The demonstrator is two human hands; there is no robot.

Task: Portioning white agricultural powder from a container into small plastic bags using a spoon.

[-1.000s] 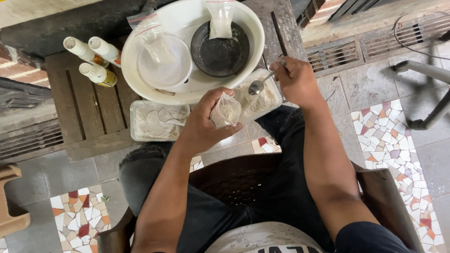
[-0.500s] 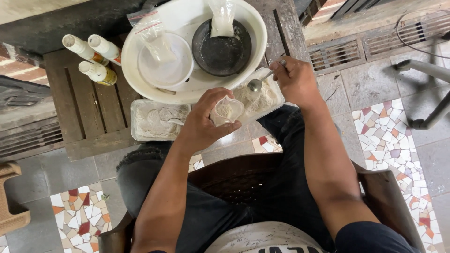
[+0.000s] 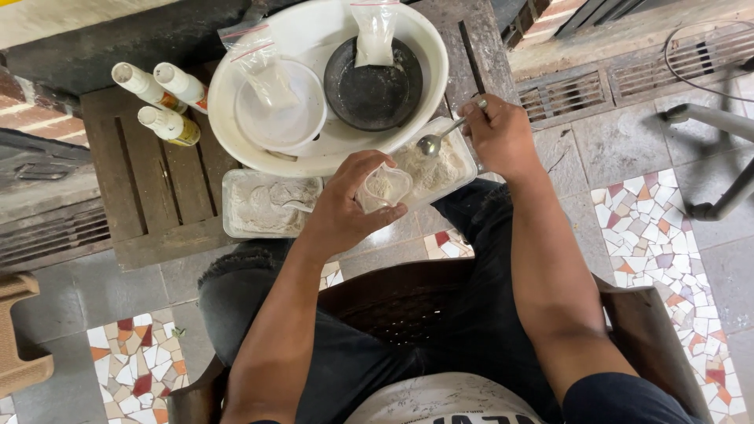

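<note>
Wooden slatted table over mosaic floor; hands grip a small bag and spoon.

Desk: large basin at centre, holding a bowl on the left and a dish on the right, a bag in each. Three bottles lie left of the basin. Two powder trays sit at the near edge: left tray, right tray.
</note>
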